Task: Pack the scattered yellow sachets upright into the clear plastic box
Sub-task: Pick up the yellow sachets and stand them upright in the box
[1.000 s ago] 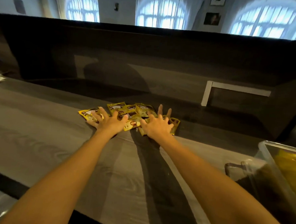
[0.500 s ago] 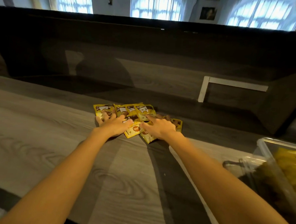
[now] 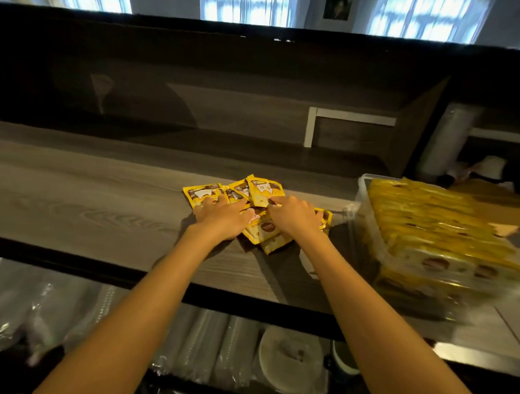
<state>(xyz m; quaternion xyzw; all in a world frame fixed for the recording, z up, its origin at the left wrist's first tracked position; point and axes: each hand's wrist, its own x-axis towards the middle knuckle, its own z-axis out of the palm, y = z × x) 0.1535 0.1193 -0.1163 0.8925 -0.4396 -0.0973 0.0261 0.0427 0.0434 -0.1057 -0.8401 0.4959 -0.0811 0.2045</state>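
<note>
Woodgrain counter [image 3: 86, 205], bright windows [image 3: 244, 3] beyond — left hand [image 3: 221, 214] flat on sachets [image 3: 263, 192], right grip [image 3: 295, 218] unclear.

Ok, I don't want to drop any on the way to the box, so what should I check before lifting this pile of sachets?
1. Both hands on the pile: ok. The left hand and right hand rest on the loose sachets.
2. Pile squared up: not ok. The sachets fan out and overlap at different angles on the counter.
3. Firm grip: cannot tell. The left hand lies flat, and the right fingertips are hidden.
4. Box in reach: ok. The clear plastic box stands just right of the pile.
5. Room in the box: cannot tell. The packed sachets fill the visible rows, and that area is blurred.
</note>
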